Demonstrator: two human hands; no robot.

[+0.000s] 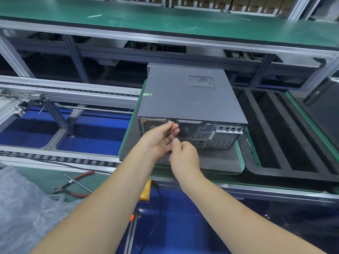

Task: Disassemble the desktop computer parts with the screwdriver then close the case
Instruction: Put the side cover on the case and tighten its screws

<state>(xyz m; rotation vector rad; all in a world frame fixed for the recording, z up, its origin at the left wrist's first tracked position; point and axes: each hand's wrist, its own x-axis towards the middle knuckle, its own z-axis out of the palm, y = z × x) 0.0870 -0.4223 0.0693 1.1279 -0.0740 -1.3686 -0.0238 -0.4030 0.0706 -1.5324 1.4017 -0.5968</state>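
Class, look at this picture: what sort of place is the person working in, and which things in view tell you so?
Most likely a factory assembly or repair line for electronics. Roller conveyor rails run past green-matted workbenches, and a desktop computer case sits on a pallet.

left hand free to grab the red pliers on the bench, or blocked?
Probably not free: the left hand is steadying the screwdriver shaft at the computer case rear. The path itself looks open; the red pliers lie uncovered on the green bench beside a thin metal rod.
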